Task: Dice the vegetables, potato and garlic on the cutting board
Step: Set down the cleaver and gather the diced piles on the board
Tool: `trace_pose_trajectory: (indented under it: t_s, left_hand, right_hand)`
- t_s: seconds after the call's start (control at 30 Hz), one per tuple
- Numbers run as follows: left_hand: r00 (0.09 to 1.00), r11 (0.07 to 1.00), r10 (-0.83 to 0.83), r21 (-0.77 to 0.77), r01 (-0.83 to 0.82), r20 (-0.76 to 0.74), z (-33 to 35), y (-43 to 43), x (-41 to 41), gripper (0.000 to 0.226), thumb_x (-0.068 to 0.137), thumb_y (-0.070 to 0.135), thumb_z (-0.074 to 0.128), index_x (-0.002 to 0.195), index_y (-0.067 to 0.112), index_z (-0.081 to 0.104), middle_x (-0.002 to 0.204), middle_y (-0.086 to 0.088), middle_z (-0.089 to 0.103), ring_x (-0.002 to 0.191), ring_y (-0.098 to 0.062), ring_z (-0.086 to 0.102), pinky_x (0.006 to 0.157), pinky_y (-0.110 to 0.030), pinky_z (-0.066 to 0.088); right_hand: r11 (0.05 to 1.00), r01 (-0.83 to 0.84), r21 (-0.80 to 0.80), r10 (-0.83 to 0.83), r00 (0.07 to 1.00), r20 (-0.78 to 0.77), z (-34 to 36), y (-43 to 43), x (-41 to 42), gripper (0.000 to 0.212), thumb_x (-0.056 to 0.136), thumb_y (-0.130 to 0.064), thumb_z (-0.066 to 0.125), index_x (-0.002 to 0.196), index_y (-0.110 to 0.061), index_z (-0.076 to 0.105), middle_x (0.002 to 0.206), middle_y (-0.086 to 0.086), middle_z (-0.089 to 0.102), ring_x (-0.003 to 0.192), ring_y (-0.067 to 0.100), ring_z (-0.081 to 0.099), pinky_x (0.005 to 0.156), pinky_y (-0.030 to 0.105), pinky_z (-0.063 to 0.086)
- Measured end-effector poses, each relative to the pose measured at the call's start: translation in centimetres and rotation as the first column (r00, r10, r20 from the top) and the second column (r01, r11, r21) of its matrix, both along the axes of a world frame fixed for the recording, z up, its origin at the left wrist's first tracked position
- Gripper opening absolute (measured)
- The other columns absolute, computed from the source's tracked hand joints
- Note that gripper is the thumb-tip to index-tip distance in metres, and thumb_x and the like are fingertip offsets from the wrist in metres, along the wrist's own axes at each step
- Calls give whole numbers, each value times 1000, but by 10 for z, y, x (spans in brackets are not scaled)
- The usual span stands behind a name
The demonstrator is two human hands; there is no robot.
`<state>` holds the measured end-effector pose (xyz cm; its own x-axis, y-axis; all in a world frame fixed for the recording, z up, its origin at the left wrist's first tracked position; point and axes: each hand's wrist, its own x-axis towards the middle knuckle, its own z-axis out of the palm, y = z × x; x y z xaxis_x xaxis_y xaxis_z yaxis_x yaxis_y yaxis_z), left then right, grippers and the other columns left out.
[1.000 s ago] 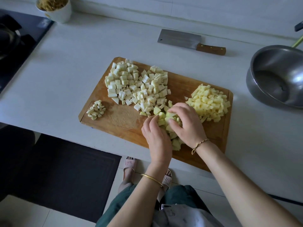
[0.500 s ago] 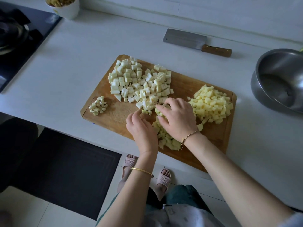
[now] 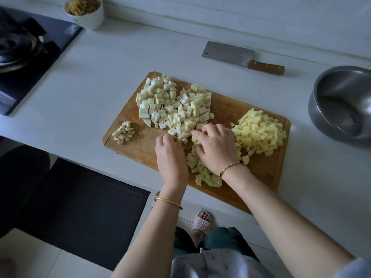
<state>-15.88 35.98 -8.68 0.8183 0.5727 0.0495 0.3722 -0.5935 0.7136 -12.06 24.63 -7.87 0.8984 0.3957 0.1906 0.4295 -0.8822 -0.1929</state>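
A warm brown wooden cutting board (image 3: 140, 149) lay on a white table (image 3: 90, 77). On the board's far left part sat white cubes (image 3: 172, 103) with pale green edges. At its right end was a light yellow heap of potato dice (image 3: 259, 131), at its left end a small cream cluster of garlic (image 3: 124, 132), and at its near edge pale green dice (image 3: 206, 175). Beyond the board lay a cleaver (image 3: 228, 54) with a grey steel blade and dark brown handle. Right of the board stood a silver-grey metal bowl (image 3: 321, 117); far to its left, a black stove (image 3: 30, 67) and a white cup (image 3: 90, 17). A plain gold bangle (image 3: 168, 202) and a thin gold chain bracelet (image 3: 228, 167) showed at the board's near edge.
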Motion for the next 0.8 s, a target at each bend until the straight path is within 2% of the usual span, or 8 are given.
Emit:
trace_pose_trajectory:
  t_s: [0.17,0.27,0.43,0.53,0.6,0.73,0.8]
  left_hand:
    - [999,1000,20,21,-20,37,-4,-4,-18,5,91,9,57,91,4,55,94,-5,55,90,-23,48,69,-26,35]
    - [996,999,-41,28,39,84,-9,-12,-27,12,91,10,58,102,8,64,99,-5,61,95,-23,50,79,-27,38]
    - [976,980,-106,-146,135,190,-7,-31,-25,21,97,10,49,112,4,63,113,-5,55,106,-15,49,92,-25,42]
    - [974,965,-99,-219,144,206,-5,-43,-27,27,100,14,43,122,5,55,121,-2,48,112,-8,43,98,-11,33]
    - [974,959,-104,-239,152,204,-5,-47,-27,31,100,15,42,127,5,51,127,-3,45,117,-9,41,98,-6,28]
    - [971,965,-147,-190,183,188,-9,-48,-26,39,99,23,39,134,6,47,135,-8,41,126,-17,37,105,-22,29]
    - [973,967,-170,-164,196,158,-11,-48,-26,39,99,18,42,136,8,46,137,-9,41,127,-19,35,105,-26,27]
  right_hand:
    - [1000,-11,11,11,1000,3,-1,-2,2,16,77,-25,62,90,-19,68,88,2,56,79,27,52,75,39,45]
    - [998,-47,52,46,999,8,-2,-9,-1,24,82,-31,50,93,-22,69,92,-2,58,83,24,53,77,38,44]
    - [981,-96,171,90,995,39,-5,-32,-11,26,87,-29,49,96,-20,73,100,-3,66,92,24,58,81,39,46]
    - [978,-92,189,87,996,35,-9,-39,-17,28,90,-29,49,99,-18,73,109,1,67,99,27,59,83,40,49]
    - [976,-85,201,82,996,26,-11,-42,-20,31,92,-29,47,102,-18,73,114,3,66,104,28,58,85,42,50]
    - [949,-55,309,61,998,-10,-8,-43,-19,34,93,-30,45,109,-16,72,115,4,66,108,26,57,89,41,50]
    - [924,10,383,20,997,-74,-3,-42,-15,38,94,-30,41,114,-14,69,116,4,66,109,22,57,93,38,48]
